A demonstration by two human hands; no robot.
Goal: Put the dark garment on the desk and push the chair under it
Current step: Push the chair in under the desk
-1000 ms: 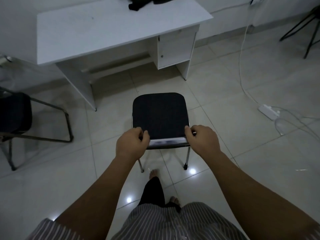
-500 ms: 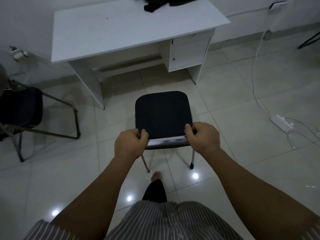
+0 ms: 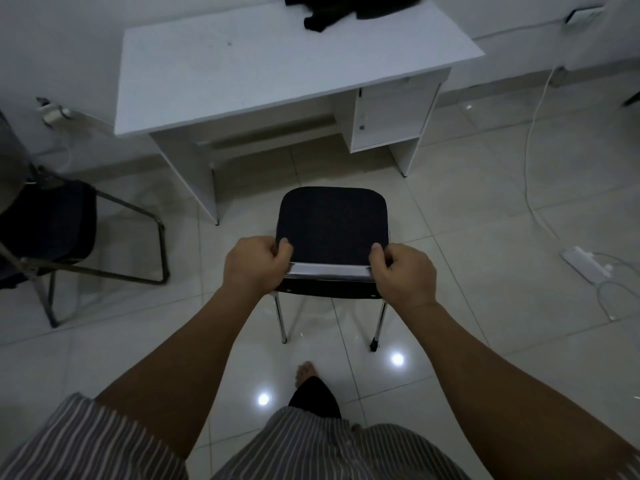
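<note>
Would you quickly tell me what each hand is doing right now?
Left hand: closed on the chair backrest's top edge.
Right hand: closed on the same edge, at its other end.

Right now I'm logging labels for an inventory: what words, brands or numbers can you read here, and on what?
None can be read.
The white desk, the chair held by both hands, the dark garment and the power strip show no legible print.
</note>
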